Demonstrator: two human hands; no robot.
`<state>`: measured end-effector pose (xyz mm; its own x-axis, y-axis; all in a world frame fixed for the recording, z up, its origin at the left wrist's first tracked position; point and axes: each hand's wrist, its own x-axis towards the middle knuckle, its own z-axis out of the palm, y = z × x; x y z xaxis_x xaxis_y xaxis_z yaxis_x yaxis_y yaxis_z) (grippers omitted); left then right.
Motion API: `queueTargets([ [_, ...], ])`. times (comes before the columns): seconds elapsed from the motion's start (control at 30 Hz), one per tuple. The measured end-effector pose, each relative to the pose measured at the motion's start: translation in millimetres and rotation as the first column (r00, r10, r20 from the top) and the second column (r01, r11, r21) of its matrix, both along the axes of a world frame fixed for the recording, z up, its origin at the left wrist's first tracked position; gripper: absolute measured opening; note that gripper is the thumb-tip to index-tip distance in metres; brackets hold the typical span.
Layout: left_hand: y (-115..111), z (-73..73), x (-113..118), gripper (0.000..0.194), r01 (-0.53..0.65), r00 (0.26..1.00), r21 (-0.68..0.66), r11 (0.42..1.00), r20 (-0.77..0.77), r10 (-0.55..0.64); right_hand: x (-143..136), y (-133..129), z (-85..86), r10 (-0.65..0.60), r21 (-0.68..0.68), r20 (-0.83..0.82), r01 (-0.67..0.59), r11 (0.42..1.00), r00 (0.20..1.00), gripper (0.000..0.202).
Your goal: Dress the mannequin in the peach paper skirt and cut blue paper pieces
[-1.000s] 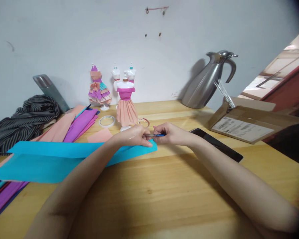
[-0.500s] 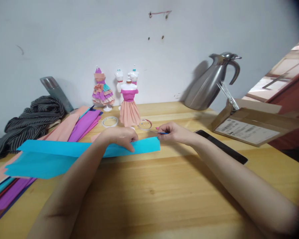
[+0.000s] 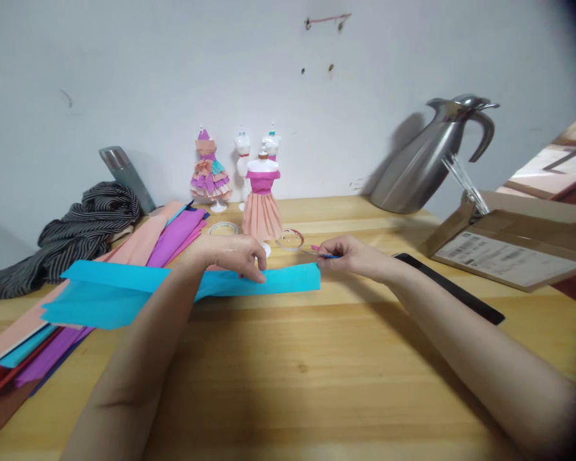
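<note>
The only writing I could spot was on the white label (image 3: 507, 257) stuck to the cardboard box (image 3: 540, 232): barcodes and small print, way too blurry to read. That box had its flaps open and a bunch of thin clear sticks (image 3: 465, 182) poking out of it; couldn't see further inside. Near it was a steel jug (image 3: 417, 163), lid on, so contents unknown, same deal with the capped grey flask (image 3: 130, 179) by the striped cloth (image 3: 89, 221).

Main thing was the turquoise strip (image 3: 290, 280), stretched across the table (image 3: 302, 384) in front of the little dress form in a peach skirt (image 3: 262, 214). The left hand (image 3: 240, 257) was over it, thumb and index finger apart; can't tell whether the hidden fingers were gripping. The right hand (image 3: 343, 255) was pinching a slim blue-and-pink tool (image 3: 333, 257) right by the strip's end, thin metal tip aimed toward the left hand. A dark-screened tablet (image 3: 448, 288) lay just beside the right forearm.
</note>
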<state>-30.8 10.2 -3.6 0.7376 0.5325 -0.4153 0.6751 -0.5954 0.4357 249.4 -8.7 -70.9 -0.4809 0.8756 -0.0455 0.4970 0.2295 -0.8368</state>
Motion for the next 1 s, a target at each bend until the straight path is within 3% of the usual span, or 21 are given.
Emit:
queueTargets([
  [0.1,0.1,-4.4,-2.6,0.032,0.049,0.996,0.052,0.997,-0.082,-0.045,-0.9,-1.7,1.5,0.009,-0.003,0.004,-0.009,1.0,1.0,0.029],
  [0.23,-2.4,-14.6,-16.3,0.014,0.107,0.985,-0.006,0.994,-0.137,-0.107,-2.9,-2.9,3.5,0.024,-0.005,-0.002,-0.024,1.0,1.0,0.032],
  [0.33,-14.7,-18.0,-29.1,0.02,0.11,0.975,-0.016,0.994,-0.192,-0.111,-4.3,-3.6,5.1,0.022,-0.018,-0.005,-0.023,1.0,1.0,0.032],
  [0.43,-35.5,-16.7,-41.9,0.02,0.055,0.964,0.024,0.998,-0.262,-0.047,-5.8,-4.7,6.2,0.039,-0.034,-0.013,-0.039,0.999,0.999,0.031],
  [0.57,-63.1,-15.7,-62.7,0.003,-0.044,0.962,0.064,0.997,-0.266,0.059,-8.1,-6.3,5.9,0.067,-0.036,-0.012,-0.067,0.997,0.998,0.029],
  [0.67,-76.6,-21.6,-82.0,0.013,-0.097,0.963,0.202,0.975,-0.227,0.143,-8.8,-6.6,5.1,0.086,-0.02,-0.012,-0.086,0.996,0.996,0.029],
  [0.83,-88.2,-32.0,-106.7,0.014,-0.104,0.952,0.326,0.94,-0.242,0.189,-7.9,-6.1,5.2,0.058,-0.047,0.002,-0.057,0.997,0.998,0.03],
  [1.0,-87.3,-25.0,-112.2,0.019,-0.195,0.938,0.411,0.891,-0.188,0.292,-6.8,-4.4,2.6,0.047,-0.048,0.014,-0.046,0.998,0.999,0.029],
])
